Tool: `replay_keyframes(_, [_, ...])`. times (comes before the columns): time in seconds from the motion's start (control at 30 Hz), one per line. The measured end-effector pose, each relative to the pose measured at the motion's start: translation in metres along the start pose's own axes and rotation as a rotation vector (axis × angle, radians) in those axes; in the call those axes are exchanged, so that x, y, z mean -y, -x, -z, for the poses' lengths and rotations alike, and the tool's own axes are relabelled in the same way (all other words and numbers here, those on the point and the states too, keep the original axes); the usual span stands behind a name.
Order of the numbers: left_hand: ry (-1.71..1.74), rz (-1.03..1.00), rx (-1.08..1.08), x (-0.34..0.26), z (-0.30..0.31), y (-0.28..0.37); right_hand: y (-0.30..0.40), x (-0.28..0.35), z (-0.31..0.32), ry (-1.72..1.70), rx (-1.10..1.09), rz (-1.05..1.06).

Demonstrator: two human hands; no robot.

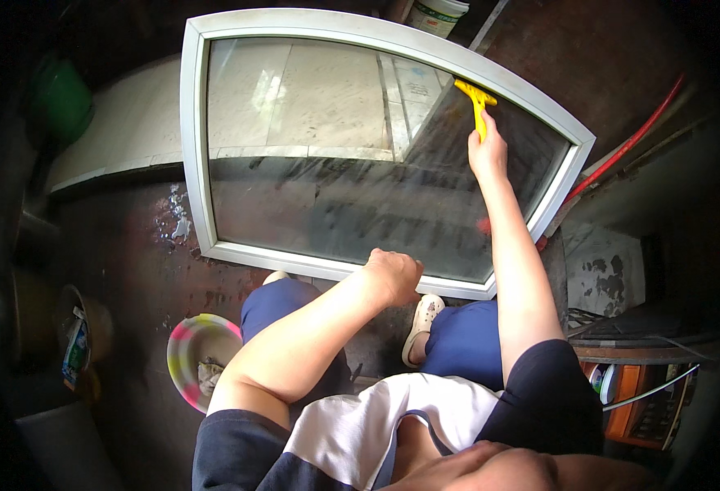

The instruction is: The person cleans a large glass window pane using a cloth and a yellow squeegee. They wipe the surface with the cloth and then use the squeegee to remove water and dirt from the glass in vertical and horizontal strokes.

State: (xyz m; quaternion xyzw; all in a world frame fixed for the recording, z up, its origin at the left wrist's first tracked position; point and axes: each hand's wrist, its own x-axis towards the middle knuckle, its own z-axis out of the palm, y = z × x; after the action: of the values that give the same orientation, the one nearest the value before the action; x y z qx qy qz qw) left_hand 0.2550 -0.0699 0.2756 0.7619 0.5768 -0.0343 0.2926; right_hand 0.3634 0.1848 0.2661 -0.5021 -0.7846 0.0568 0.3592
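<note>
A white-framed glass window panel (348,166) stands before me, its glass streaked and reflective. My right hand (489,144) grips the handle of a yellow squeegee (475,95), whose blade lies against the glass near the frame's upper right edge. My left hand (395,276) is closed around the white frame's lower rail, a little right of its middle; its fingertips are partly hidden. Left of my knees, a pink, yellow and white plastic basin (179,362) on the floor holds a wet grey cloth (210,375).
Spilled water (179,215) glistens on the floor left of the frame. A red hose (630,144) runs along the right. A white bucket (435,17) stands behind the panel, a green bucket (60,101) at the far left. An orange cabinet (627,405) is at the lower right.
</note>
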Motion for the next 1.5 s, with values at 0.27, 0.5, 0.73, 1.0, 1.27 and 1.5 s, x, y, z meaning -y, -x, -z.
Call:
replay_keyframes(0.27, [0.017,-0.002,-0.068,0.009,0.000,0.023,0.102,-0.010,-0.035,0.052,0.172,-0.009])
replay_keyframes(0.5, [0.080,-0.070,-0.078,0.000,-0.003,0.042,0.101,0.028,-0.034,0.070,0.269,-0.136])
replay_keyframes(0.73, [0.057,0.008,-0.048,0.012,-0.003,0.045,-0.010,0.057,-0.026,0.041,0.184,-0.095])
replay_keyframes(1.0, [0.093,-0.013,-0.094,0.014,0.001,0.067,0.136,0.031,-0.060,0.087,0.333,0.017])
replay_keyframes(1.27, [0.098,-0.002,-0.064,0.019,0.000,0.072,0.097,0.019,-0.089,-0.129,0.289,-0.072])
replay_keyframes(1.5, [0.117,0.063,-0.097,0.028,0.005,0.071,0.024,0.123,-0.061,-0.235,0.316,-0.299])
